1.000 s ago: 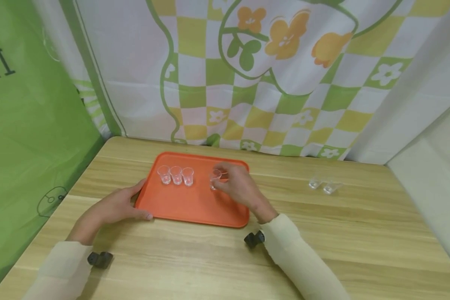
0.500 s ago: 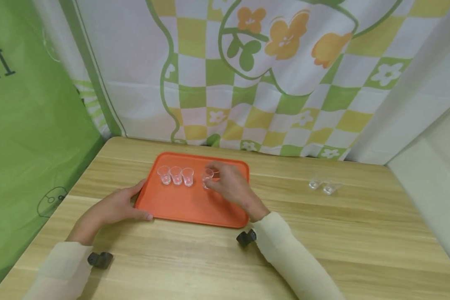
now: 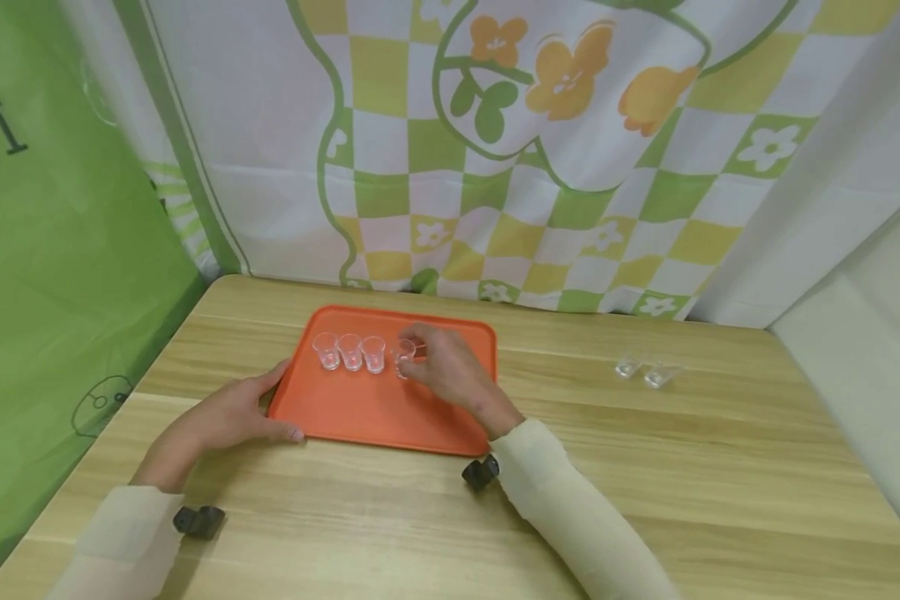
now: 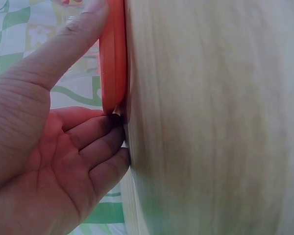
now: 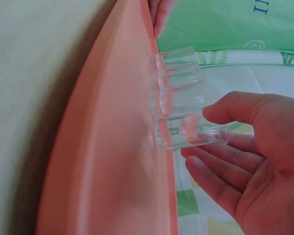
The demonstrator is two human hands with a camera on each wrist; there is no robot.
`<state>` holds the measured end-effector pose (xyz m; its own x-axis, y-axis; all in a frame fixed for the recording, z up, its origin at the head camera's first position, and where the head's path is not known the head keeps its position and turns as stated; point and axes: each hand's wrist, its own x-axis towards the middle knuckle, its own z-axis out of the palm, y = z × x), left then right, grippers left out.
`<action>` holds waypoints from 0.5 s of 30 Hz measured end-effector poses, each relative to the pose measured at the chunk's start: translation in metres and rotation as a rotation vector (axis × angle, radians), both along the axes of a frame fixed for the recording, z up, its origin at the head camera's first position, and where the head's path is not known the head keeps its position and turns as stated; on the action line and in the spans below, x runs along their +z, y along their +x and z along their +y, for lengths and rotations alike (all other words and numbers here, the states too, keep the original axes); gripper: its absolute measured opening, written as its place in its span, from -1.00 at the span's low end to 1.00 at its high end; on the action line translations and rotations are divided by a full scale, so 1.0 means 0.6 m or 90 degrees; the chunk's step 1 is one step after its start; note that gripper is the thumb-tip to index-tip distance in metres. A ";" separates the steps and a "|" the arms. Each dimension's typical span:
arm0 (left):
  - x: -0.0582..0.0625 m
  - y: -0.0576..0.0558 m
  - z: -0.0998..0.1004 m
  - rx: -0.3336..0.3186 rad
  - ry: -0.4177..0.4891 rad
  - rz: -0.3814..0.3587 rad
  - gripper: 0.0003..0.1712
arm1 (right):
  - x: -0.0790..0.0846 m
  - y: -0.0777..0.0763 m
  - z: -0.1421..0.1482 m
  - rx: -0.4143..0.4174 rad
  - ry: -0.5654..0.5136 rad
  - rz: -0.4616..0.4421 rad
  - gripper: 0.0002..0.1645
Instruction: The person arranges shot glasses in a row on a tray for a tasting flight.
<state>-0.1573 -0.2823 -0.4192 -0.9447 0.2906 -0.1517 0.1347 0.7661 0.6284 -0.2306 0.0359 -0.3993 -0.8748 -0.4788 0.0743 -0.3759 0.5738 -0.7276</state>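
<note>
In the head view my right hand [image 3: 450, 367] pinches a small clear shot glass [image 3: 404, 358] between thumb and fingers, over the orange tray [image 3: 390, 417]. The right wrist view has this glass [image 5: 191, 131] upright, its base close to the tray surface, thumb at its rim and fingers on the other side. Just left of it three more shot glasses [image 3: 351, 353] stand in a tight row. My left hand [image 3: 232, 412] holds the tray's near left corner, thumb along the front rim. In the left wrist view its curled fingers [image 4: 103, 142] sit at the tray edge.
Two more clear glasses [image 3: 642, 372] are on the wooden table [image 3: 690, 467], right of the tray. A patterned curtain [image 3: 525, 242] hangs behind the table, and a green cloth [image 3: 67, 250] hangs at the left.
My right hand has moved left over the tray with the shot glass, bringing it nearer the row of three. The left hand stays at the tray corner.
</note>
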 end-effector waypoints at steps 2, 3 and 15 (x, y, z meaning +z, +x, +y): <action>-0.002 0.000 -0.001 -0.002 -0.001 0.002 0.44 | -0.001 -0.001 -0.001 0.003 0.005 0.002 -0.48; -0.002 -0.001 -0.001 -0.003 -0.001 0.003 0.44 | -0.001 -0.001 -0.002 0.004 0.008 0.004 -0.48; -0.002 -0.001 -0.002 -0.002 -0.008 0.005 0.44 | -0.004 -0.006 -0.006 0.009 0.022 0.007 -0.47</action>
